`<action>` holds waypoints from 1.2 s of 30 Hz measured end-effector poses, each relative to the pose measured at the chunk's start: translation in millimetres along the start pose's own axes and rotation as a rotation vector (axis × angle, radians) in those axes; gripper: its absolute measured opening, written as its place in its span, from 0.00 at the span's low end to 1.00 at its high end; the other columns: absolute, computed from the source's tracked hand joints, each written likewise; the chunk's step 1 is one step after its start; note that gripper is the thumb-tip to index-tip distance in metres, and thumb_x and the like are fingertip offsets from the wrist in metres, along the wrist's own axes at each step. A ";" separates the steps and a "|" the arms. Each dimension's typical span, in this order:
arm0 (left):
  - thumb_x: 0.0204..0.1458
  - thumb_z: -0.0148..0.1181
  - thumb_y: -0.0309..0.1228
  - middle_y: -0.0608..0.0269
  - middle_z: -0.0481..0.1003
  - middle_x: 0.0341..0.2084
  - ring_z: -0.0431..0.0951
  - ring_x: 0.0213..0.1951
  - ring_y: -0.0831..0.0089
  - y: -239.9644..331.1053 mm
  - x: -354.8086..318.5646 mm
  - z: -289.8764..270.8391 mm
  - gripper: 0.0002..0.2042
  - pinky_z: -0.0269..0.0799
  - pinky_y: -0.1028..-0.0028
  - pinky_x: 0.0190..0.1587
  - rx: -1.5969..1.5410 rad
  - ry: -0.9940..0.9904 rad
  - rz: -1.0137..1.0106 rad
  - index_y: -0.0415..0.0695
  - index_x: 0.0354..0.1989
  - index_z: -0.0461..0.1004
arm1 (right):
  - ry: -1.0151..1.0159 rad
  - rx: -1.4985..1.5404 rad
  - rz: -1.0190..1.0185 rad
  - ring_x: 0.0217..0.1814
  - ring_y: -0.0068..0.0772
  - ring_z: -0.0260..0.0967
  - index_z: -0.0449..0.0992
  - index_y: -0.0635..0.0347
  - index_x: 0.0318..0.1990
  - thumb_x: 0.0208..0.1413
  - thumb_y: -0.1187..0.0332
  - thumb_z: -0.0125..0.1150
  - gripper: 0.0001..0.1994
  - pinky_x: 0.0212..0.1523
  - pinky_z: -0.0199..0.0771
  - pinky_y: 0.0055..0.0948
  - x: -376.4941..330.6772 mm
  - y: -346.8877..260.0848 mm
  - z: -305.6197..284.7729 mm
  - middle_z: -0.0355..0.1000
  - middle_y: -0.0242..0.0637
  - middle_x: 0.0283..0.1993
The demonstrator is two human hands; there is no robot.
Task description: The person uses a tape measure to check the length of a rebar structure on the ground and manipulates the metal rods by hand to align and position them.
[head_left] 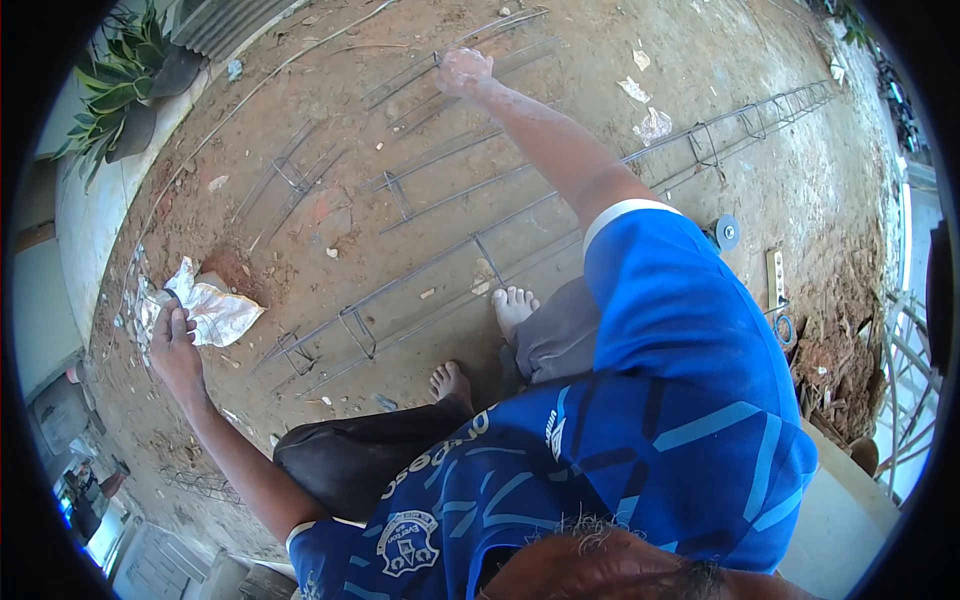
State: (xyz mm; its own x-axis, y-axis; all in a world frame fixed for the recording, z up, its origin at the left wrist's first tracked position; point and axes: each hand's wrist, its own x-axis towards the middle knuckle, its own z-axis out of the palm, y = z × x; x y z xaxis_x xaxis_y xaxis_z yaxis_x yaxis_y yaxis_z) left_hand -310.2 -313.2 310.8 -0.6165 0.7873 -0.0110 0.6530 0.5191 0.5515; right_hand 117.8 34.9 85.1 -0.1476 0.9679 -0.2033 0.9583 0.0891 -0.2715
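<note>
My right hand [466,72] reaches to the far middle, its fingers curled round a bar of a short steel rebar frame [400,82] lying on the dirt. Out to the left is my left hand [175,345], fingers bent together beside a crumpled whitish sack [222,312]. A small dark shape shows at those fingertips; I cannot make out what it is. A long rebar cage [420,272] with square stirrups runs across the ground by my bare feet. Between it and my right hand lies another short rebar frame [397,197].
Another small rebar frame [290,178] lies at the left. An angle grinder [727,232] sits right of my knee, near a level-like bar [775,278] and a blue ring of tape [784,330]. Potted plants [125,90] edge the far left. Scraps of paper [652,125] litter the dirt.
</note>
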 end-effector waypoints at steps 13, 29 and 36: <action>0.60 0.56 0.33 0.56 0.80 0.43 0.78 0.46 0.63 16.8 -5.6 -1.1 0.14 0.69 0.67 0.52 0.236 0.108 0.199 0.39 0.50 0.78 | -0.212 0.056 -0.797 0.40 0.53 0.78 0.81 0.63 0.30 0.46 0.65 0.57 0.11 0.41 0.79 0.47 -92.5 -131.9 44.4 0.78 0.52 0.34; 0.62 0.54 0.39 0.52 0.79 0.47 0.79 0.48 0.63 -4.5 10.9 3.1 0.18 0.72 0.68 0.49 0.253 0.055 0.044 0.43 0.54 0.77 | -0.639 0.069 -1.820 0.40 0.52 0.79 0.82 0.69 0.33 0.41 0.69 0.62 0.13 0.38 0.79 0.47 -424.4 -275.5 -23.3 0.79 0.52 0.36; 0.61 0.53 0.41 0.55 0.79 0.48 0.77 0.50 0.60 -6.0 5.3 -19.1 0.16 0.67 0.67 0.54 0.463 0.136 0.204 0.48 0.52 0.79 | -0.733 0.147 -1.749 0.42 0.54 0.78 0.82 0.70 0.34 0.43 0.67 0.61 0.14 0.40 0.78 0.47 -421.9 -267.6 -49.6 0.79 0.53 0.36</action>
State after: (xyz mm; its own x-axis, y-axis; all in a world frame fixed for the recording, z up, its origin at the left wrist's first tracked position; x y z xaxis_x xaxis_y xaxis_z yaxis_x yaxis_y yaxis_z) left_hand -325.7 -318.5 323.4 -0.4883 0.8532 0.1835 0.8727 0.4770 0.1043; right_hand -64.2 -385.6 290.2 -0.8903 -0.4517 0.0570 -0.3783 0.6643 -0.6447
